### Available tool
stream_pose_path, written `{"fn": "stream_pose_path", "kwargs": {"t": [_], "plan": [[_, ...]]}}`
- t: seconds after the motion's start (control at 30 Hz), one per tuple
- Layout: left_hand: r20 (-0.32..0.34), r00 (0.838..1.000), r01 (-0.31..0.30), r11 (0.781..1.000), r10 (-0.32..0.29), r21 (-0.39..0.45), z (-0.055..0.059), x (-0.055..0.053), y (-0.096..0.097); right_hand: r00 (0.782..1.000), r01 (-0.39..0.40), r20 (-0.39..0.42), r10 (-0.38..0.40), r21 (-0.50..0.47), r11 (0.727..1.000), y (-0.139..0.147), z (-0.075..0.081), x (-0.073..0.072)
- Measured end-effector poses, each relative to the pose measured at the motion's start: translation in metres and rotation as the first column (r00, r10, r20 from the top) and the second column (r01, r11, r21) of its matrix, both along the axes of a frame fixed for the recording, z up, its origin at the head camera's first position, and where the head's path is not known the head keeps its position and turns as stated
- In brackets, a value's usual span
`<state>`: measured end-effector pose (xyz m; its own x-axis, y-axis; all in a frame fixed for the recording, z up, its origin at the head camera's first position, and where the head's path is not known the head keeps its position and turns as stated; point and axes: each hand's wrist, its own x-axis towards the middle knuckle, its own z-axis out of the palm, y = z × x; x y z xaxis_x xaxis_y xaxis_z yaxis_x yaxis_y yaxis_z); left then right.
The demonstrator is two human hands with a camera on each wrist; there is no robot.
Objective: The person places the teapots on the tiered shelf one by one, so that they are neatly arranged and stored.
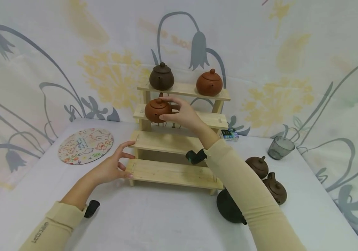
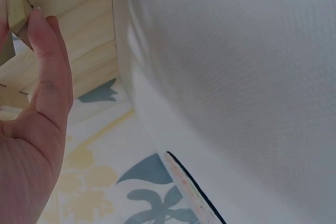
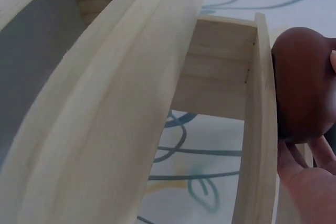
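- Head view, far left: a round patterned mat [image 1: 85, 146] lies flat on the white surface [image 1: 154, 223].
- Next, the left hand [image 1: 108, 169] holds the left end of the wooden stand [image 1: 169, 172], fingers partly spread.
- At middle, the right hand [image 1: 182, 113] holds an orange-brown teapot [image 1: 156, 111] between thumb and fingers, at the left part of the second shelf [image 1: 210, 119] from top; whether it rests fully, I cannot tell.
- Above stand a dark teapot [image 1: 161, 78] and, more right, a reddish teapot [image 1: 209, 84].
- Far right: two brown teapots [image 1: 276, 190], then a grey cup [image 1: 280, 148].

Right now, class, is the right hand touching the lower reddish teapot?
Touching. The head view shows it: the right hand grips the lower reddish teapot, thumb against its side, fingers at its top.
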<state>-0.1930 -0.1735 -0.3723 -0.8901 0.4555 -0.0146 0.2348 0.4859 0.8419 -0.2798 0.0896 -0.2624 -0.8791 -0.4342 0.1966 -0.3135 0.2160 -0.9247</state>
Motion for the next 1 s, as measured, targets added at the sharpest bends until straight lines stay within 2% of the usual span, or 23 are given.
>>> {"fn": "stream_pose_path", "kwargs": {"t": [0.17, 0.33, 0.5, 0.67, 0.83, 1.0], "plan": [[0.001, 1.000, 0.005, 1.000, -0.005, 0.005, 0.000, -0.001, 0.001, 0.999, -0.005, -0.045, 0.005, 0.000, 1.000, 0.004, -0.002, 0.002], [0.000, 1.000, 0.006, 1.000, -0.006, 0.008, -0.002, -0.001, 0.001, 0.995, -0.003, -0.102, -0.002, -0.045, 0.999, 0.023, 0.000, 0.014], [0.007, 1.000, 0.005, 1.000, -0.005, 0.012, -0.002, -0.001, 0.000, 0.987, -0.003, -0.160, -0.015, -0.111, 0.994, 0.042, 0.002, 0.032], [0.010, 1.000, 0.015, 1.000, -0.015, 0.022, -0.001, -0.001, 0.001, 0.991, 0.034, -0.124, -0.054, -0.157, 0.987, 0.068, 0.000, 0.053], [0.024, 1.000, 0.014, 0.999, -0.015, 0.031, 0.001, 0.000, 0.001, 0.989, 0.079, -0.117, -0.092, -0.114, 0.990, 0.090, -0.006, 0.072], [0.030, 0.999, 0.019, 0.999, -0.020, 0.035, -0.001, 0.000, 0.000, 0.978, 0.119, -0.157, -0.135, -0.107, 0.987, 0.108, -0.016, 0.088]]}}
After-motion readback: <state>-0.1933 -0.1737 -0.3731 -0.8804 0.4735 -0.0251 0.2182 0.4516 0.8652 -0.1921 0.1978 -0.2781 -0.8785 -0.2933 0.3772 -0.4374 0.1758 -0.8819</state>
